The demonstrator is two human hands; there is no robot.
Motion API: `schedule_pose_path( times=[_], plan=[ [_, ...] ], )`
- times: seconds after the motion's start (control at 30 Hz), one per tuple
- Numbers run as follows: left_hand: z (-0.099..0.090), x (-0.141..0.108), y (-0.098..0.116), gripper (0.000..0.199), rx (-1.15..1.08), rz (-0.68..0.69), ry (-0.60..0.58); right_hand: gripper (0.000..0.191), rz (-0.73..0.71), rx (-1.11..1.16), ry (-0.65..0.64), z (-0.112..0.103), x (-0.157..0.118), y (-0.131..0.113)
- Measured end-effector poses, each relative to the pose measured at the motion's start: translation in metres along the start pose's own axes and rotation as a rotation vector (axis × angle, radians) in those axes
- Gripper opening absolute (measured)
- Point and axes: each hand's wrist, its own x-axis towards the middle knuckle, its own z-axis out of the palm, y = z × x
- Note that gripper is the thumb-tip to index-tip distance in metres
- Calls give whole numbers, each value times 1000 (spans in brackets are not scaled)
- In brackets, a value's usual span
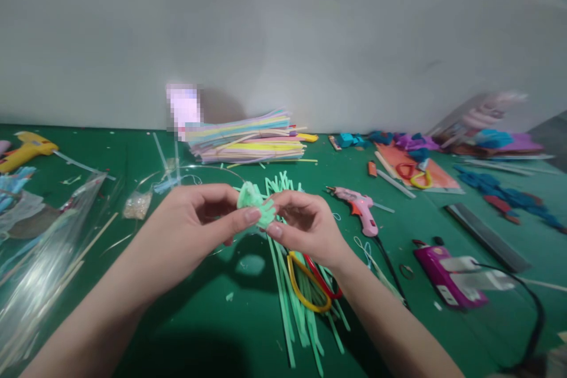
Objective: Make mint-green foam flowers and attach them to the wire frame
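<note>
A small mint-green fuzzy piece [257, 205] is held above the table between my two hands. My left hand [204, 212] pinches its left side with thumb and fingers. On the other side, the fingertips of my right hand [305, 221] are closed on its right edge. Below and behind my right hand lie several mint-green stems [283, 295] in a loose bunch. Scissors with yellow and red handles [305, 304] rest on those stems, partly hidden by my right wrist.
A pink glue gun [361, 207] and a purple power strip [443, 277] lie to the right. Pastel stems [252, 142] are bundled at the back. A yellow glue gun [29, 150] and clear plastic wrap [57, 260] are at the left. A grey wall [283, 41] stands behind.
</note>
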Motion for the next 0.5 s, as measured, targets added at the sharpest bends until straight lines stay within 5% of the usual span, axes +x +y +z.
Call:
schedule_pose_path(
  times=[0.23, 0.4, 0.5],
  plan=[
    [4, 2, -1, 36, -9, 30, 9, 13, 0, -13, 77, 1, 2, 6],
    [8, 3, -2, 31, -10, 39, 125, 14, -10, -129, 189, 4, 2, 6],
    [7, 3, -3, 34, 22, 42, 137, 14, 23, -108, 147, 3, 2, 3]
  ],
)
